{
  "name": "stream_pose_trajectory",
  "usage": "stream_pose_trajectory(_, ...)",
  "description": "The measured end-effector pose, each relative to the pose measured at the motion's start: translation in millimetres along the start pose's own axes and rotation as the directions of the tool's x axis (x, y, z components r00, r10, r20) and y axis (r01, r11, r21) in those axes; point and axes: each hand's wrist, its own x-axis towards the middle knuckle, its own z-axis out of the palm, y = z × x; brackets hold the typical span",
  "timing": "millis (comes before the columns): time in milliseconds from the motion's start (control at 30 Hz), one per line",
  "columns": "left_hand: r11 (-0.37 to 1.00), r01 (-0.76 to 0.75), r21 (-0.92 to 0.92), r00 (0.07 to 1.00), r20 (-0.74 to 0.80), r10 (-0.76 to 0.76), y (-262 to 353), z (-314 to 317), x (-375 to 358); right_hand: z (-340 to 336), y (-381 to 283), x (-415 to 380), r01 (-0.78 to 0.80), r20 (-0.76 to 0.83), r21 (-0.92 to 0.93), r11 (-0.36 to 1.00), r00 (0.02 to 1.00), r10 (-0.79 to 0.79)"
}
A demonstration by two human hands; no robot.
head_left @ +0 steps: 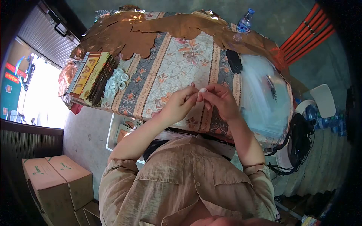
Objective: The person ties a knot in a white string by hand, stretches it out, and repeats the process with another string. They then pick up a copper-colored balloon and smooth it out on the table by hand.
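Both hands meet above the table point(169, 71): the left hand point(180, 103) and right hand point(220, 98) pinch one small white ring point(203, 90) between their fingertips, each grip closed on it. Far left of the grip, a pile of white rings point(116, 82) lies beside stacked packets point(90, 73), so much appears unfinished.

The left hand point(180, 103) and the right hand point(219, 98) meet above a table point(177, 64) covered with a floral striped cloth. Together the fingertips pinch a small white ring point(203, 90). A pile of similar white rings point(116, 83) lies at the table's left part, beside dark strips point(101, 79). Copper foil sheets point(151, 28) cover the far edge, and a water bottle point(245, 20) stands behind them. 2 cardboard boxes point(56, 182) are on the floor at the lower left.
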Motion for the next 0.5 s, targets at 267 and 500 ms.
stream_pose_trajectory(267,0.862,0.265,-0.432,0.964,0.094,-0.249,-9,-1,0,-1,16,0,0.121,-0.157,-0.247,0.961,0.974,-0.163)
stream_pose_trajectory(500,0.409,0.51,-0.757,0.835,0.322,-0.446,-14,-16,-1,4,20,-4,0.277,-0.085,-0.407,0.87,0.937,-0.338)
